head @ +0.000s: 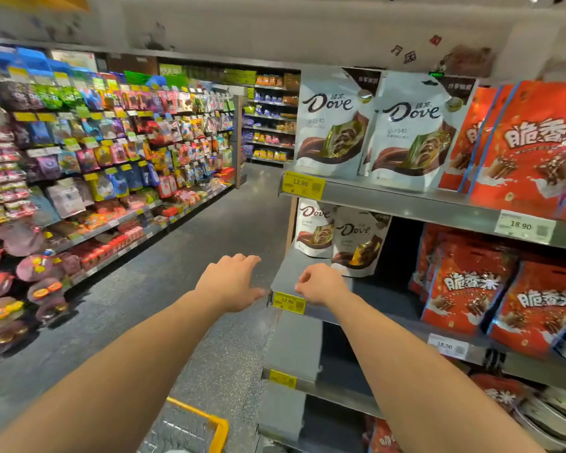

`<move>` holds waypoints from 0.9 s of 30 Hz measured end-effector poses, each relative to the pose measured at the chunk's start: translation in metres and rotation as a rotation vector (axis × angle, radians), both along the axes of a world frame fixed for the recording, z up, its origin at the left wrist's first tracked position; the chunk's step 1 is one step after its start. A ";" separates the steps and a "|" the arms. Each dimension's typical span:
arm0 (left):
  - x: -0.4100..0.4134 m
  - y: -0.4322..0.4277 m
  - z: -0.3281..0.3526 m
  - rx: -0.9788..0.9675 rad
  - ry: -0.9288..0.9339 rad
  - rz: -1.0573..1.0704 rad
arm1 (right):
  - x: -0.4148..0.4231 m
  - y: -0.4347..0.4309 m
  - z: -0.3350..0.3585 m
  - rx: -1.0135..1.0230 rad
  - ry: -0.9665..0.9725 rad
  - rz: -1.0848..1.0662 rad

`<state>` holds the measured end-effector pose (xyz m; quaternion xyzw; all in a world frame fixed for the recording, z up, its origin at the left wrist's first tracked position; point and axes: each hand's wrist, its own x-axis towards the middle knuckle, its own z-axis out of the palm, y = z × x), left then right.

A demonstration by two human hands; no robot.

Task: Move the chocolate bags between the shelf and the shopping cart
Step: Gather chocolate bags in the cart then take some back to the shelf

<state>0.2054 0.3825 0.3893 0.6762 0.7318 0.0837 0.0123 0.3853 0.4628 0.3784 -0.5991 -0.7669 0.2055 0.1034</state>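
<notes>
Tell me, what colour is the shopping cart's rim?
Yellow. The shopping cart shows best low in the head view.

From my station I see only two arms. The left forearm (111, 371) and the right forearm (406, 364) are bare as far as the lower edge of the view, broad near the camera and slimmer at the wrists. The left hand (229, 282) and the right hand (321, 284) are bare too.
</notes>
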 end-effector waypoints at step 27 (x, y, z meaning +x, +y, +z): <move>-0.130 -0.418 -0.216 -0.286 -0.362 1.101 | -0.269 -0.284 -0.208 -0.274 -0.329 1.121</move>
